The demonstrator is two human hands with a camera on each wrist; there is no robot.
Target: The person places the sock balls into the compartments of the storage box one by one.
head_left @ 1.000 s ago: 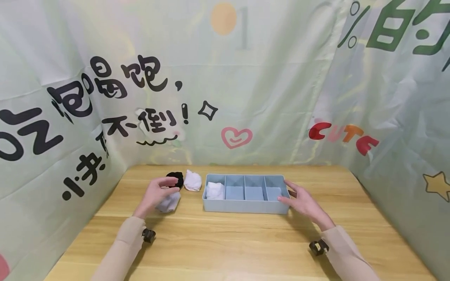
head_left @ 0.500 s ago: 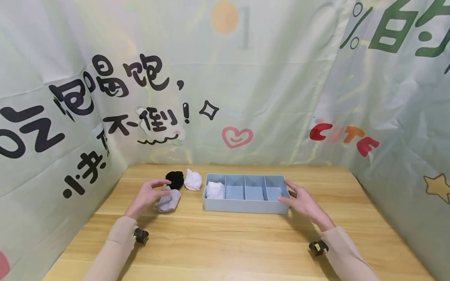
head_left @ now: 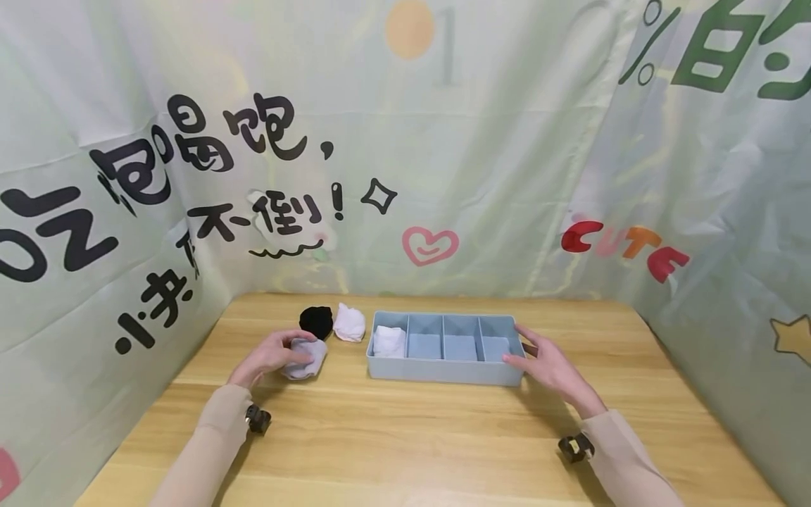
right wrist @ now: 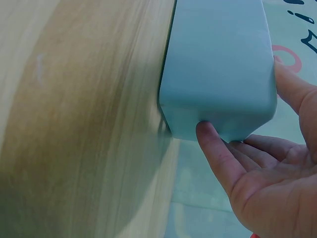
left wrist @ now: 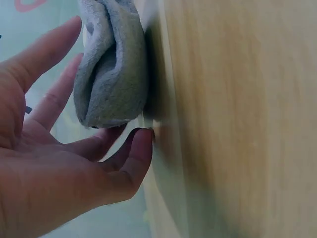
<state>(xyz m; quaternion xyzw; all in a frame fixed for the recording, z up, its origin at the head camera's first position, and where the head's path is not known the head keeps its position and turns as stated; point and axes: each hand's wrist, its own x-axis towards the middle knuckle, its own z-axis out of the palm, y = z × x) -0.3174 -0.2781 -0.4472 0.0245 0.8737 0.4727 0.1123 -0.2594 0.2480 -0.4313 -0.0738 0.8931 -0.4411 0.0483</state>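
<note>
A folded grey sock (head_left: 307,358) lies at the left of the table, its soft folds large in the left wrist view. My left hand (head_left: 274,354) is around its near-left side, thumb and fingers spread about it; in the left wrist view gaps show between the fingers and the cloth. My right hand (head_left: 550,362) holds the right end of a blue-grey divided box (head_left: 443,371), thumb at the front rim and fingers along the end wall. A white folded sock (head_left: 389,341) sits in the box's leftmost compartment.
Behind the grey sock lie a black folded sock (head_left: 316,322) and a pale pinkish-white one (head_left: 349,322). Everything rests on a wooden table (head_left: 405,443). A printed cloth backdrop (head_left: 507,176) rises along the table's back and sides.
My left hand drew back left from over the black and grey socks, then came down and forward around the grey sock. My right hand stays at the box's end.
</note>
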